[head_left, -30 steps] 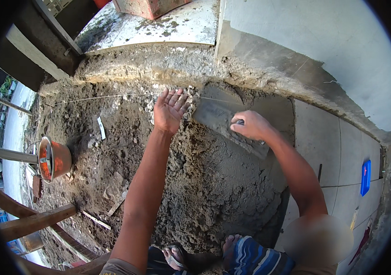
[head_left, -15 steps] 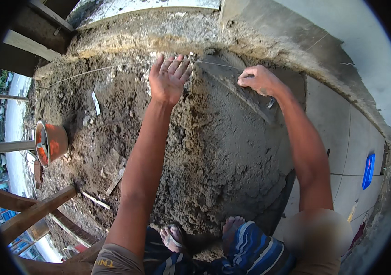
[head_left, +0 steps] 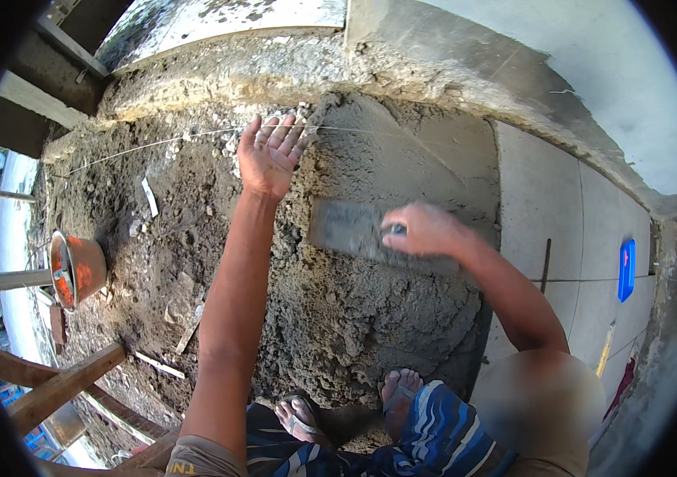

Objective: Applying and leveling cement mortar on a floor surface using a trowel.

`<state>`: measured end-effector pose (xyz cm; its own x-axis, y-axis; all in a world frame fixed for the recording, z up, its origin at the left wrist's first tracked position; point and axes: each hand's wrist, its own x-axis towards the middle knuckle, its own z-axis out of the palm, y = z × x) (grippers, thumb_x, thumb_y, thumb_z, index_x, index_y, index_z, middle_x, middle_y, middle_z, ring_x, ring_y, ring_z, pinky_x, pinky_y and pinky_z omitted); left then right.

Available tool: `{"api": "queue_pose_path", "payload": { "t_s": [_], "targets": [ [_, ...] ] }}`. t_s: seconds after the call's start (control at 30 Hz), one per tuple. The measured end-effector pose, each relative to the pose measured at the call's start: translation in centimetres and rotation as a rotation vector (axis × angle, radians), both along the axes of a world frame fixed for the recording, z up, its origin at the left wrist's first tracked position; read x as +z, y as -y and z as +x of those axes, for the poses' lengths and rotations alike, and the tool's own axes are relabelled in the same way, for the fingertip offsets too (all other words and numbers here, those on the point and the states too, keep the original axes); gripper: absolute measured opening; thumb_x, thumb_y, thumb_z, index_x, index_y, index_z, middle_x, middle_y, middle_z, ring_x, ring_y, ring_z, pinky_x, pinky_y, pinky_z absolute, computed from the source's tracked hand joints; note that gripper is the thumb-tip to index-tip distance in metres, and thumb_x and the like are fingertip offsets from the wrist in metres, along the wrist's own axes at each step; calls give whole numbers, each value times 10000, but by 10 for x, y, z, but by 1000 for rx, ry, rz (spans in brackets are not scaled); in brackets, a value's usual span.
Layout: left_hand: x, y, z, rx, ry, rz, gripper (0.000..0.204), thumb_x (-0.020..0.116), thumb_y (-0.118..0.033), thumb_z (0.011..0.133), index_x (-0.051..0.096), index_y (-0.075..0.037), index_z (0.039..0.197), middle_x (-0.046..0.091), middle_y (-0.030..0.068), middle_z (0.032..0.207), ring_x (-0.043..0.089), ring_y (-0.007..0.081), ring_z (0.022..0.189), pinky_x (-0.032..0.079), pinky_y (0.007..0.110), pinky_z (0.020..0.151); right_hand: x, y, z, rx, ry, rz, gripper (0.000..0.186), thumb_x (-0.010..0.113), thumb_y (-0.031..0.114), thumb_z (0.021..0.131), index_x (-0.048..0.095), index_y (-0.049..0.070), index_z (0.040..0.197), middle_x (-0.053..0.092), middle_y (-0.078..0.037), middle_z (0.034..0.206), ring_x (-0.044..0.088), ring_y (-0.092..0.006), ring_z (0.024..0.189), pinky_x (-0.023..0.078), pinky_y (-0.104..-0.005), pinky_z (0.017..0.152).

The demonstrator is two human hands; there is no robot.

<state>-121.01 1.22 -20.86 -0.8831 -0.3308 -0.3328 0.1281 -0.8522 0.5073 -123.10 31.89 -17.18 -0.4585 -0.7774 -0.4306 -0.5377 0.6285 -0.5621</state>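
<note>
My right hand (head_left: 426, 229) is closed around the handle of a flat rectangular float (head_left: 338, 224), blurred by motion and smeared with mortar. The float lies low over wet grey mortar (head_left: 370, 310), in the middle of the bed. My left hand (head_left: 268, 159) is held out with its palm up and fingers spread, holding nothing, beyond the rough left edge of the mortar. A thin stretched string (head_left: 172, 140) runs across at its fingers; whether they touch it I cannot tell. Past the float, the mortar surface (head_left: 426, 159) looks smoother.
Grey floor tiles (head_left: 537, 183) border the mortar on the right, with a blue tray-like object (head_left: 627, 270) and a thin dark bar (head_left: 546, 266) on them. Rubble-strewn soil (head_left: 156, 262), an orange-stained bucket (head_left: 76, 266) and wooden beams (head_left: 68, 385) are on the left. My sandalled feet (head_left: 299, 417) stand nearby.
My right hand has brought the float from the far right of the mortar toward me and to the left, turning it flatter. My left hand stays open beside the string.
</note>
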Motion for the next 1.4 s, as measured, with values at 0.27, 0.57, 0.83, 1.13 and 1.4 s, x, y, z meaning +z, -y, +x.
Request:
{"api": "queue_pose_path", "payload": {
  "t_s": [0.27,0.57,0.83,1.13,1.4],
  "targets": [
    [3,-12,3,-30,-6,35,860,619,-452,952,229,45,1536,402,253,1540,419,401,1412,346,538,1176,5,-19,5,-206,-356,156,339,606,370,953,668,113,1164,728,-213,960,703,-409,941,551,-534,832],
    [-3,-39,-10,-9,-47,78,800,596,-455,965,296,73,1485,412,259,1527,425,407,1413,355,544,1182,1,-14,-73,-575,-417,220,311,600,321,968,676,110,1183,719,-214,1093,687,-392,1050,546,-504,898],
    [4,-38,-3,-42,-51,37,799,589,-474,963,315,71,1480,420,283,1510,441,407,1397,373,542,1166,-11,-92,-86,-915,-302,243,372,630,346,954,664,52,1180,693,-233,1182,666,-392,1119,513,-494,974],
    [6,-46,3,-57,-16,24,829,581,-499,959,297,65,1495,382,290,1537,397,410,1426,338,521,1195,-21,3,-68,-993,-83,-18,357,579,352,996,654,18,1095,703,-204,1064,709,-328,964,572,-447,862],
    [5,-47,1,-26,-31,112,851,608,-475,947,274,75,1503,383,279,1547,383,414,1444,314,531,1210,-18,79,-39,-702,-198,51,333,554,310,974,652,49,1155,712,-223,1114,695,-391,1041,551,-508,912]
  ]
}}
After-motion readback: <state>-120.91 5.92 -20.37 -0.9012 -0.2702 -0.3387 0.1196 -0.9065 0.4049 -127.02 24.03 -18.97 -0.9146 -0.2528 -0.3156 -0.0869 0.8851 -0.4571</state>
